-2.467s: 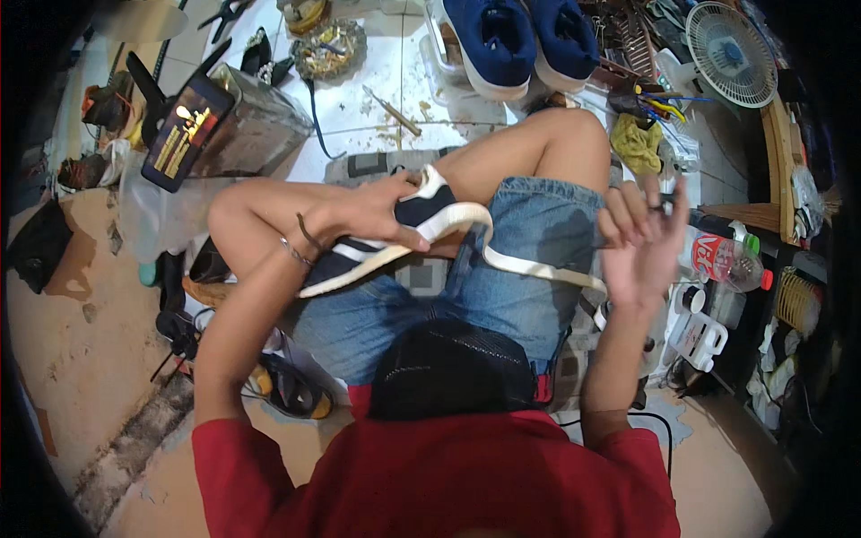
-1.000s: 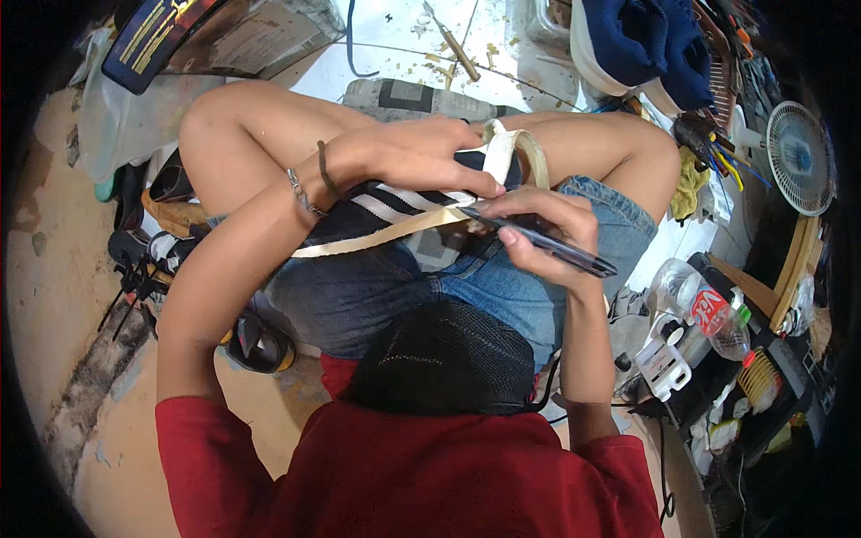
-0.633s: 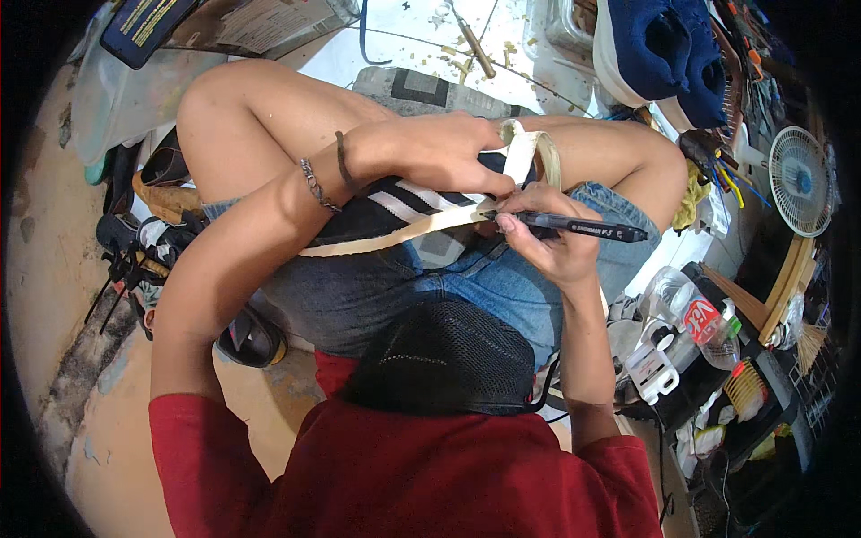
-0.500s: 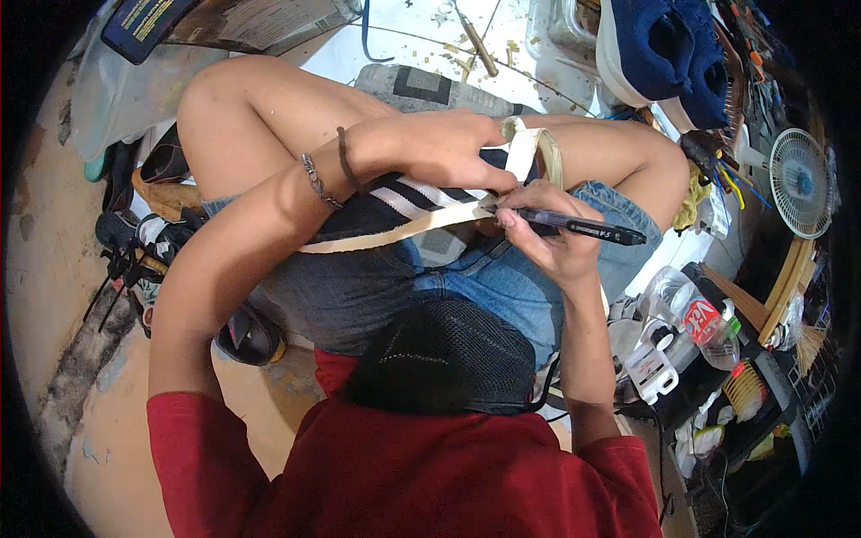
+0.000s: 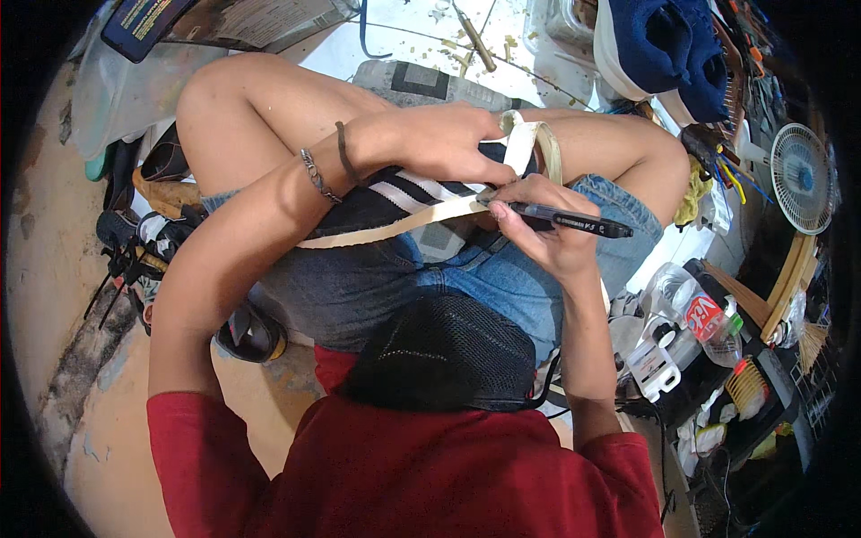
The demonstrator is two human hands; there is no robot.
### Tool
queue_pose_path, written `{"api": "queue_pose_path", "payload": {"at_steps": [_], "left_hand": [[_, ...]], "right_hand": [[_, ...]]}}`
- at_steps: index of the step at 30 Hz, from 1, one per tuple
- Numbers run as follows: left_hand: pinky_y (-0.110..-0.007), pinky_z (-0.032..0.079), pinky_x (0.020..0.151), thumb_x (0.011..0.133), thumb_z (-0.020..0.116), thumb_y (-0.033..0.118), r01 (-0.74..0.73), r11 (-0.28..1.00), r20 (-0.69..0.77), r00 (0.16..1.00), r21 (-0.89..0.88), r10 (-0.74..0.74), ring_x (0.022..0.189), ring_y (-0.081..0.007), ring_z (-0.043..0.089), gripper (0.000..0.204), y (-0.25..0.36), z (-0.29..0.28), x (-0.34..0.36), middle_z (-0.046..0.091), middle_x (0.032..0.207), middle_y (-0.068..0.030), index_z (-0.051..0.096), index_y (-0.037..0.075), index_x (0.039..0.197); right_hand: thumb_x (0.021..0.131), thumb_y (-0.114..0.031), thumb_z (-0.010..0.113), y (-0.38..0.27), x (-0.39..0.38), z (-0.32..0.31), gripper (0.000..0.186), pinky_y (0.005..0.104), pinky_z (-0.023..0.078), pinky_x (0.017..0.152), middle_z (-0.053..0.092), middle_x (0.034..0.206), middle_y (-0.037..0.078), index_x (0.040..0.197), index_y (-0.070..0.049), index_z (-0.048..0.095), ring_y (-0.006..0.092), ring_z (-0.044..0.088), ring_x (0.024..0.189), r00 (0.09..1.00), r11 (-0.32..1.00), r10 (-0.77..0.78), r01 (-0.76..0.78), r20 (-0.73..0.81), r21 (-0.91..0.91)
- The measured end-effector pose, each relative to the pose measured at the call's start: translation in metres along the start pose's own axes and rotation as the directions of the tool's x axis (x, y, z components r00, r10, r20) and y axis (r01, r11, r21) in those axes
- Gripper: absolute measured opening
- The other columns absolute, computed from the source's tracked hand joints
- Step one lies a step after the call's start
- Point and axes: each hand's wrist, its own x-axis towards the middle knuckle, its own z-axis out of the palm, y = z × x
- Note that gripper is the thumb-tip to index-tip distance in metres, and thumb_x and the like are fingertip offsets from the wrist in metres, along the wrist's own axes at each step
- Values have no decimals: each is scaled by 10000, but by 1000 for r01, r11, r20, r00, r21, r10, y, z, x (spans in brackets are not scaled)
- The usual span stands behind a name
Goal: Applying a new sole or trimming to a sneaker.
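Note:
A black shoe (image 5: 386, 204) with white stripes lies on its side across my lap. Along its lower edge runs a cream strip (image 5: 395, 231), whose white end (image 5: 520, 148) loops up beyond my fingers. My left hand (image 5: 448, 143) is closed over the shoe from the far side, thumb and fingers pressing near the strip. Gripped in my right hand (image 5: 552, 229) is a black pen (image 5: 578, 221), its tip at the strip close to my left thumb. Part of the shoe is hidden beneath my left hand and forearm.
A grey cushion-like piece (image 5: 421, 82) lies beyond my legs. Farther off are a metal tool (image 5: 475, 40) among scraps and navy shoes (image 5: 659, 45). At right stand a white fan (image 5: 801, 179), a plastic bottle (image 5: 704, 314) and a brush (image 5: 746, 387). Several shoes lie at left.
The pen and my right hand have shifted slightly left and away from me along the strip. My left hand keeps its hold with almost no movement.

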Motion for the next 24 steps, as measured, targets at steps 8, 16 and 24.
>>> {"api": "queue_pose_path", "payload": {"at_steps": [8,16,24], "left_hand": [[-431,500,723,834,655,375,52,999,16,999,17,-52,790,-430,631,483,0,0,0,637,864,-316,652,-93,956],[-421,498,692,830,663,382,108,994,50,993,21,-109,728,-404,627,488,9,-4,-2,641,815,-297,656,-94,938],[-394,527,743,786,644,465,107,993,59,992,41,-109,803,-366,675,514,6,-2,0,694,888,-246,714,-1,989]], "right_hand": [[810,-89,767,2,-2,2,123,274,495,559,685,761,77,860,-2,695,153,640,626,999,1000,-4,4,-49,-6],[798,-73,767,1,-4,0,107,280,487,545,668,731,84,834,-6,692,159,632,609,1000,999,11,-11,-8,42],[794,-68,767,2,-3,1,105,280,480,545,664,719,80,817,-5,686,163,620,596,1000,999,-11,10,10,43]]}}
